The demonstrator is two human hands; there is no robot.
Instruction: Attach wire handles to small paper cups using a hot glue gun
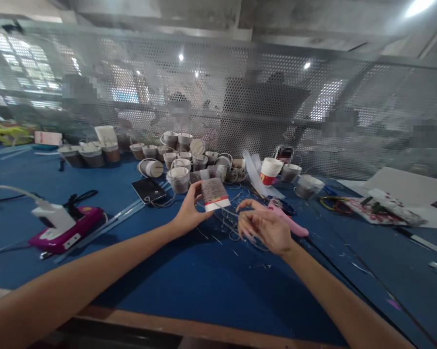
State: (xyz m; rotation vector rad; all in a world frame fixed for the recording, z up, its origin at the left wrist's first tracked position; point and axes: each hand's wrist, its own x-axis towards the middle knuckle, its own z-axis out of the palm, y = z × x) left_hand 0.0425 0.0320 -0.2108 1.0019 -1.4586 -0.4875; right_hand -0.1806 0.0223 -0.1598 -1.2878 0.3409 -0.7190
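Note:
My left hand [190, 209] grips a paper cup [217, 204] from its left side, thumb below and fingers behind. Grey-brown cord [214, 188] is wound in close rows round the cup's upper part. A red and white band stays bare beneath the windings. From the cup a loose strand runs right to my right hand [264, 225], whose curled fingers are closed on it. More cord lies in loops on the blue table [204, 276] under both hands. Just behind my right hand lies a pink hot glue gun [293, 225], partly covered by it.
Several cord-wrapped cups with handles [180, 179] crowd the back. A stack of paper cups [271, 170] stands right of them. A phone [148, 190] lies left of my hands, near a purple power strip [68, 230]. A perforated metal screen [211, 97] rises behind.

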